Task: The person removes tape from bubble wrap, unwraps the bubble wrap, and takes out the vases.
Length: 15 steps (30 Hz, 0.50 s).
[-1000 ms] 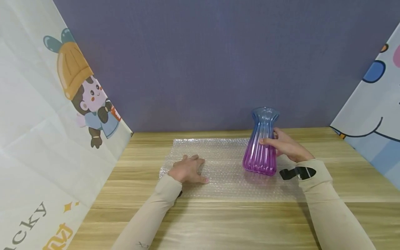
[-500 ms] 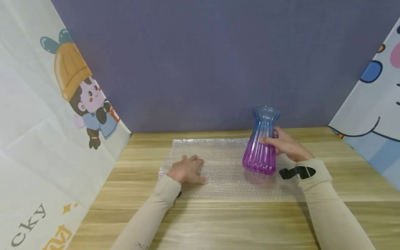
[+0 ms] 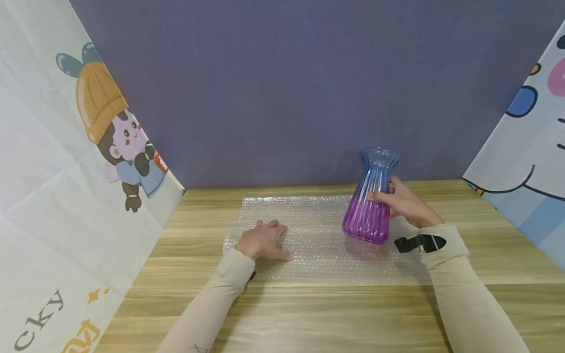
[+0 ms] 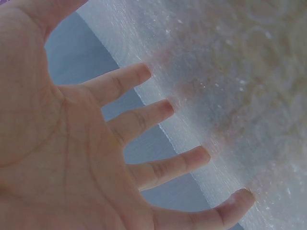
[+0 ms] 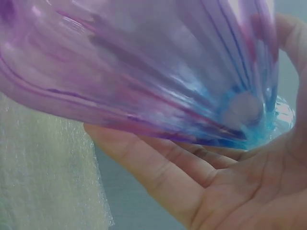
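Observation:
A ribbed glass vase (image 3: pixel 367 215), blue at its flared mouth and purple toward the base, leans slightly over the right part of a bubble wrap sheet (image 3: pixel 313 230). My right hand (image 3: pixel 408 203) grips it from the right side, thumb across the front. In the right wrist view the fingers curve under the vase (image 5: pixel 144 72) and the blue neck lies near the palm. My left hand (image 3: pixel 262 241) rests on the left part of the sheet with its fingers spread. The left wrist view has those fingertips touching the bubble wrap (image 4: pixel 249 96), the palm facing the camera.
The sheet lies on a wood-grain table (image 3: pixel 326 314). Behind it stands a dark blue-grey panel (image 3: pixel 282 98). A white cartoon-printed panel (image 3: pixel 39 171) rises at the left, and another printed panel (image 3: pixel 525 147) at the right.
The vase has risen slightly, its mouth shifting a little up and right in the right hand's grip. The left hand stays spread on the bubble wrap. The head view has shifted slightly.

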Each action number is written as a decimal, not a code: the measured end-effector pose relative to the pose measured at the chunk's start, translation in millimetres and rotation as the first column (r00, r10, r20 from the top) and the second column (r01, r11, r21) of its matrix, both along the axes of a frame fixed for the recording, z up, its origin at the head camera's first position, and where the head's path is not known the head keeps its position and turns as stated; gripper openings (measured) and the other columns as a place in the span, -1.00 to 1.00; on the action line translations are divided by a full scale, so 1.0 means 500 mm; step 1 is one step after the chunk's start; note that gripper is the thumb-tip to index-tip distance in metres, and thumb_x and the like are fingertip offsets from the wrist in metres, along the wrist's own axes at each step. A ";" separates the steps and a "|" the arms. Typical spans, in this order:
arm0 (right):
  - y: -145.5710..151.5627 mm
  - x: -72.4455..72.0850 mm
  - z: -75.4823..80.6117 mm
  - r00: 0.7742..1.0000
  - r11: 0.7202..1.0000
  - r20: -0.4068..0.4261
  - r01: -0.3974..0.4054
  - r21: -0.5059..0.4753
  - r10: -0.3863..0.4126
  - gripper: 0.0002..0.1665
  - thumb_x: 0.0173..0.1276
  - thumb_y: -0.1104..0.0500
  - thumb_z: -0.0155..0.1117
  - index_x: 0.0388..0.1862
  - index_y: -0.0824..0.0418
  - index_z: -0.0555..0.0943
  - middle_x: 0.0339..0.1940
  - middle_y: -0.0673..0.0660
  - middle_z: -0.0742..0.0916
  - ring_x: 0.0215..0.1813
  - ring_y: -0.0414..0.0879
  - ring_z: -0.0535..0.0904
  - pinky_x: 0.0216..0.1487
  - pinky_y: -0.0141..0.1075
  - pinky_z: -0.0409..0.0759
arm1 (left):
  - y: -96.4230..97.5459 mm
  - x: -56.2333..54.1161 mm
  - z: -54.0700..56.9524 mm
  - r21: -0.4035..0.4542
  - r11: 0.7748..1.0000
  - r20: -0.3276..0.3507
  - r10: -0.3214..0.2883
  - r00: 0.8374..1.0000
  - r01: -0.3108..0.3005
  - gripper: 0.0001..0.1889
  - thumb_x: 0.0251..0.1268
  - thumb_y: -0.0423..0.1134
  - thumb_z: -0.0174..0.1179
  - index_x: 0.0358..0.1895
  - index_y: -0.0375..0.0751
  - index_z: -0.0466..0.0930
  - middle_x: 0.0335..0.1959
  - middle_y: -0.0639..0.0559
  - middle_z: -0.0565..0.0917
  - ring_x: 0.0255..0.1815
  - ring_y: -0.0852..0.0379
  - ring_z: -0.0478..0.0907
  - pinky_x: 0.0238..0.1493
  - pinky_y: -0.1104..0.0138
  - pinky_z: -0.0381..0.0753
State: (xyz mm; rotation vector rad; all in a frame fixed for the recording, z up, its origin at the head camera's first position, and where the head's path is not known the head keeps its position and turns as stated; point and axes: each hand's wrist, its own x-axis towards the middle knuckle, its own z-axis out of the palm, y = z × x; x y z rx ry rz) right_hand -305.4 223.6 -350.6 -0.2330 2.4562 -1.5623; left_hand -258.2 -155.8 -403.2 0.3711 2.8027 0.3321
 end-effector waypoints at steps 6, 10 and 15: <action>0.001 -0.004 -0.002 1.000 1.000 -0.007 0.008 -0.010 -0.008 0.21 0.50 -0.07 0.24 0.67 0.25 -0.38 0.56 0.62 0.14 0.46 0.51 0.34 0.19 0.20 0.65 | 0.001 0.002 0.003 -0.001 1.000 0.000 0.003 1.000 -0.003 -0.04 0.09 0.35 0.41 0.57 0.18 0.27 0.68 -0.02 0.11 0.64 -0.48 -0.07 0.42 -0.50 0.09; 0.002 -0.005 -0.005 1.000 1.000 -0.022 0.014 -0.012 -0.015 0.22 0.49 -0.08 0.25 0.68 0.20 -0.40 0.57 0.62 0.13 0.45 0.52 0.35 0.16 0.21 0.66 | 0.001 0.002 0.003 0.001 1.000 0.000 0.004 1.000 -0.004 -0.04 0.09 0.34 0.41 0.57 0.18 0.27 0.68 -0.03 0.11 0.64 -0.48 -0.07 0.42 -0.51 0.09; 0.005 -0.007 -0.005 0.999 0.999 -0.034 0.030 -0.013 -0.030 0.23 0.48 -0.09 0.26 0.68 0.19 -0.40 0.56 0.62 0.14 0.43 0.53 0.37 0.12 0.18 0.69 | 0.001 0.002 0.004 0.001 1.000 -0.006 -0.001 1.000 0.001 -0.04 0.09 0.34 0.41 0.57 0.17 0.27 0.68 -0.03 0.11 0.64 -0.49 -0.06 0.41 -0.51 0.10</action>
